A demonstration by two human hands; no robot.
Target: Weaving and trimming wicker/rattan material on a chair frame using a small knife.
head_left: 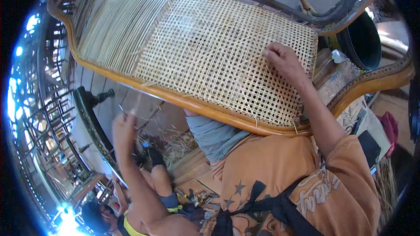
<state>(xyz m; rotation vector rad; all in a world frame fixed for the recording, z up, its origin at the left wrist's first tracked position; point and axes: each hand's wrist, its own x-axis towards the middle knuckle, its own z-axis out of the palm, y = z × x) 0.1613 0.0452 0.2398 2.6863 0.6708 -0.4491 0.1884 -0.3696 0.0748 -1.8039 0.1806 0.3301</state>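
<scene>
Cane panel [210, 43], part-woven, in curved wooden frame [197, 105] before me. My right hand [284, 63]: curled over the weave. My left hand [124, 127]: blurred, near the frame. What either grasps, I cannot tell.

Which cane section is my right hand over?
The right section, woven into a square grid under your right hand; the left section shows mostly parallel strands.

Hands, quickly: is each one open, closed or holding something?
Left hand: too blurred to tell.
Right hand: curled closed over the woven cane; whether it holds anything can't be told.
</scene>
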